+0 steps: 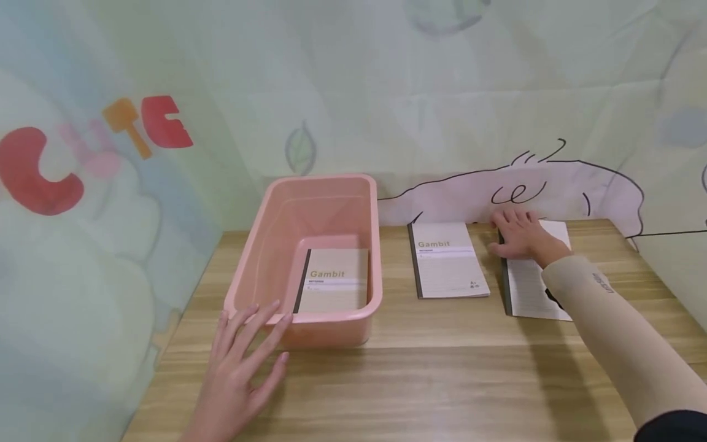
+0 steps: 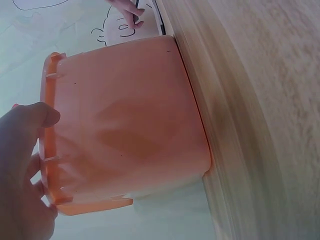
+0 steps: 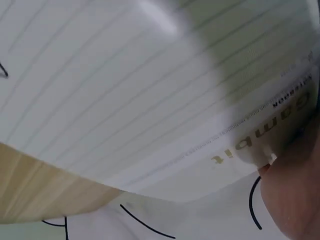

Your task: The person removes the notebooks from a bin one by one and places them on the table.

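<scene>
A pink plastic tub (image 1: 331, 328) stands on the table, with a Gambit notebook (image 1: 334, 294) lying inside it. My left hand (image 1: 234, 368) rests on the tub's near left rim, its fingers spread and fairly straight and the thumb outside; the left wrist view shows the thumb (image 2: 47, 115) against the rim. To the right, my right hand (image 1: 519, 236) pinches the dark-spined edge of another notebook (image 1: 533, 288) near its top. That notebook's lined cover (image 3: 125, 90) fills much of the right wrist view; some fingertips are hidden. Between tub and right hand lies a third notebook (image 1: 450, 261).
The wooden table (image 1: 414, 380) meets a printed cloth backdrop (image 1: 442, 110) along its back edge and at the left. My right forearm (image 1: 613, 331), in a beige sleeve, reaches across the table's right side.
</scene>
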{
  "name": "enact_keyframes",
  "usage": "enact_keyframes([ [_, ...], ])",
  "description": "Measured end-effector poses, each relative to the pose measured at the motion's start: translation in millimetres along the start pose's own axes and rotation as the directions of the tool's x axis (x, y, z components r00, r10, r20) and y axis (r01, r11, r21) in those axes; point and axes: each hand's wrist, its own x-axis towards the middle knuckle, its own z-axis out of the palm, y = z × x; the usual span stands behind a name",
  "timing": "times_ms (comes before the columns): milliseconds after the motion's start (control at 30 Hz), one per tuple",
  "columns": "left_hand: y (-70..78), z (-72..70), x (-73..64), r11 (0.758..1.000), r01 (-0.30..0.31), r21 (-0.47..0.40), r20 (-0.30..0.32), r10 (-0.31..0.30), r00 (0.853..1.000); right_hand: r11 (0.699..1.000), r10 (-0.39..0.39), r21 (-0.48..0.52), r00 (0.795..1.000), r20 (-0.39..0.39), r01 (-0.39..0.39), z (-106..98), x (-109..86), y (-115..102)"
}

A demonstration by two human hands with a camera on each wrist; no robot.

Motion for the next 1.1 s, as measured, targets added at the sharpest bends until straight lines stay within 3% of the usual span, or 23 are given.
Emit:
enact_keyframes([
  [167,1.8,0.9,-3.5,1.000,0.002,0.003,0.012,-0.002,1.000,1.000,-0.002,0.003,0.998,-0.064,0.002,19.9,3.8,-5.6],
  [300,2.6,1.9,-4.4,1.000,0.000,0.002,0.014,0.000,1.000,0.998,0.048,0.039,0.997,-0.056,-0.046,23.0,-0.2,-15.8],
  [433,2.5,1.9,-4.4,1.000,0.004,-0.009,0.001,-0.004,1.000,0.986,0.135,0.098,0.990,0.047,-0.139,24.2,-11.9,-25.8],
  [533,2.3,0.9,-4.1,1.000,0.011,-0.019,-0.002,-0.011,1.000,0.957,0.194,0.183,0.965,0.175,-0.226,30.3,-18.5,-28.4],
  [633,1.8,-0.5,-3.3,0.999,0.019,-0.029,-0.002,-0.019,1.000,0.929,0.216,0.241,0.939,0.269,-0.283,42.9,-16.4,-26.2],
  [733,0.9,-1.4,-2.3,0.999,0.021,-0.037,-0.008,-0.021,1.000,0.913,0.228,0.265,0.926,0.302,-0.311,55.2,-7.7,-24.4],
  [1100,0.5,0.3,0.7,0.999,0.019,-0.047,-0.013,-0.020,1.000,0.906,0.209,0.319,0.948,0.239,-0.280,63.5,12.0,-19.0],
])
